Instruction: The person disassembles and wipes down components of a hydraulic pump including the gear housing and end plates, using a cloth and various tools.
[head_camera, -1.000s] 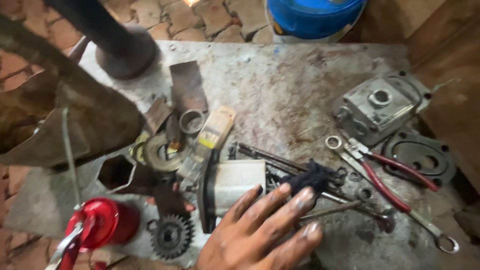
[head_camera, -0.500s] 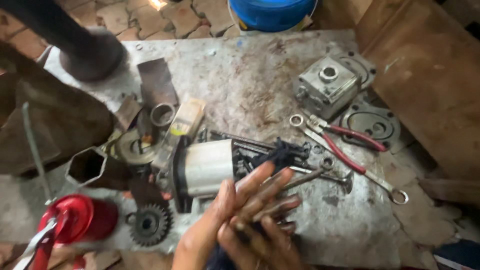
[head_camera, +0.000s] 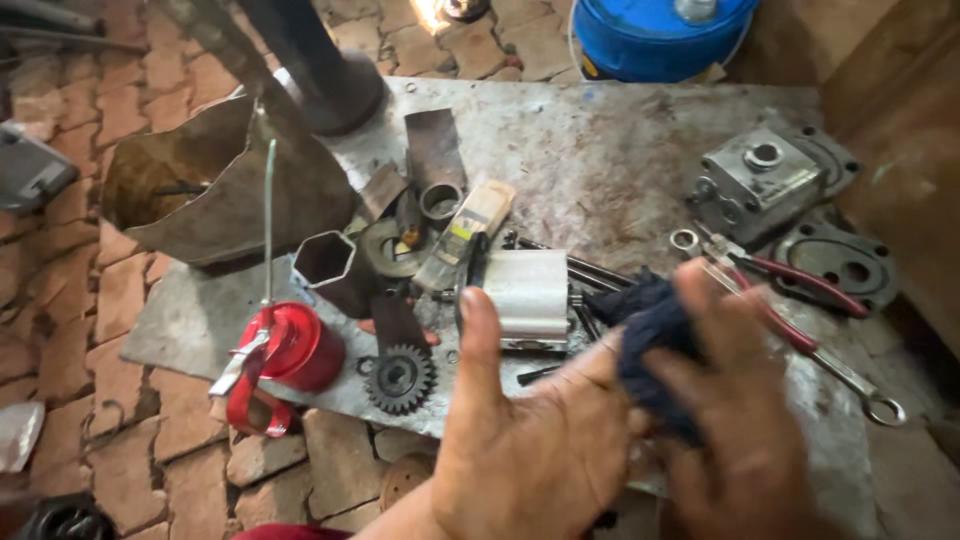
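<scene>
A dark blue rag (head_camera: 655, 335) is bunched up between the two hands low in the frame, crumpled into a soft wad with loose folds poking up at its top edge. It sits pressed against the open palm of the left hand (head_camera: 530, 440), which faces up with its thumb raised, while the right hand (head_camera: 740, 420) closes over it from the right side, fingers (head_camera: 700, 290) curled across the cloth and blurred. The rag hangs above the near edge of the scuffed metal table (head_camera: 620, 160), its lower part hidden behind the right hand.
</scene>
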